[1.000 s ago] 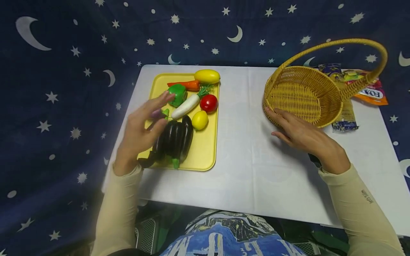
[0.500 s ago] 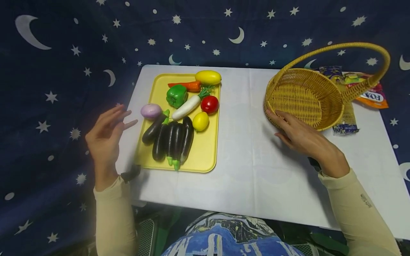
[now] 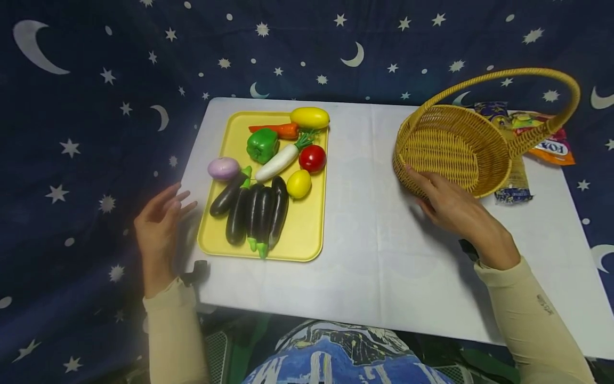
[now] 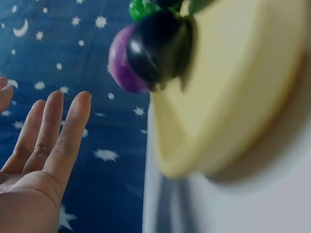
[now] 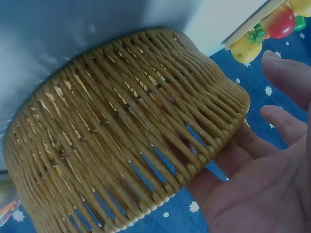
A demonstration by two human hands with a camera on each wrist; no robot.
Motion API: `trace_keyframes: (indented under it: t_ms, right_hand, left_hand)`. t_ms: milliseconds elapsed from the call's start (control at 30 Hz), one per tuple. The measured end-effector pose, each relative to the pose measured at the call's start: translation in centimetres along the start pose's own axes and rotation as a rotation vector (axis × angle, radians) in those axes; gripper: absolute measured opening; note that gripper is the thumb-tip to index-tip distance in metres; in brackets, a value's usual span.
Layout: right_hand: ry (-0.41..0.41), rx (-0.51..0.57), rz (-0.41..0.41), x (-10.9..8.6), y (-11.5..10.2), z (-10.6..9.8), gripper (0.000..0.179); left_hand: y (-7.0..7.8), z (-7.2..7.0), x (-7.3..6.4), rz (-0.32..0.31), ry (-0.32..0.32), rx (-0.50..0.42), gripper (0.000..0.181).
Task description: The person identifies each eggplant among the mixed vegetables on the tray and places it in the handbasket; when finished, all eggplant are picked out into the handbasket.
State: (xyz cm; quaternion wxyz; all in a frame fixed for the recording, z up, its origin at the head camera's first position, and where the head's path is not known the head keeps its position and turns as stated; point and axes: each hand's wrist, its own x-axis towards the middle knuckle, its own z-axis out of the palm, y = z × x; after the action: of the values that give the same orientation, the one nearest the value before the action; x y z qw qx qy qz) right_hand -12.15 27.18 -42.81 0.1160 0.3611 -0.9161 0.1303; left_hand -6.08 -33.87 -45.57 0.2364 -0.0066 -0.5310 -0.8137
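One dark blue cloth (image 3: pixel 312 32) with pale moons and stars hangs beyond the tray and on its left. The white table (image 3: pixel 355 277) spreads out beneath the tray, mostly to its right. The yellow tray (image 3: pixel 297 234) itself comes next. Well to its right stands the wicker basket (image 3: pixel 441 152), upright, its handle arching above it.

The right hand (image 3: pixel 453 205) holds the basket's rim on the side nearer the tray, some fingers hooked over and inside, the thumb outside and apart from the weave. The left hand (image 3: pixel 157 224) is just left of the tray, well apart from the right, its fingers relaxed and spread.

Farthest right of the tray, partly behind the basket, lie a narrow packet (image 3: pixel 517 178) and a red-and-orange packet (image 3: pixel 554 146).

Five eggplants (image 3: pixel 255 210) fill the tray's nearer half. A white radish (image 3: pixel 276 162) slants across its middle. A carrot (image 3: pixel 280 130) lies by its far rim, a yellow oval fruit (image 3: pixel 309 118) over its far right corner. A green pepper (image 3: pixel 263 145) sits in its farther half, and a purple onion (image 3: pixel 224 169) overlaps its left rim. By its right rim are a tomato (image 3: pixel 313 159) and, nearer, a lemon (image 3: pixel 299 184).
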Motion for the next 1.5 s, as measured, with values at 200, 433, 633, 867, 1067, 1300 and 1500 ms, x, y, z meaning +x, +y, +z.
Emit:
trace_keyframes:
  t_ms: [200,433,633,867,1067,1300,1500]
  right_hand:
    - [0.015,0.008,-0.006,-0.1,-0.1,0.3,0.089]
    - [0.023,0.016,-0.032,-0.1,0.0,0.5,0.084]
    - [0.018,0.01,-0.03,-0.1,-0.1,0.5,0.078]
    - [0.0,-0.002,-0.011,-0.1,-0.2,0.6,0.077]
    - [0.003,-0.006,-0.027,-0.1,-0.2,0.7,0.077]
    - [-0.041,0.03,0.027,0.0,-0.5,0.4,0.073]
    - [-0.039,0.039,0.153,0.2,-0.7,0.3,0.056]
  left_hand:
    - [-1.1,-1.8,0.0,-0.114,0.011,0.053,0.041]
    - [-1.5,-2.4,-0.3,-0.378,0.031,0.215,0.053]
    - [-2.1,-3.5,-0.1,-0.516,-0.087,0.631,0.055]
    - [-2.4,-4.3,0.2,-0.49,-0.253,0.88,0.049]
    - [-2.1,-4.2,0.4,-0.463,-0.328,0.92,0.045]
    - [-2.1,-4.3,0.5,-0.435,-0.373,0.943,0.045]
    - [-1.9,-4.3,0.5,-0.471,-0.38,0.965,0.048]
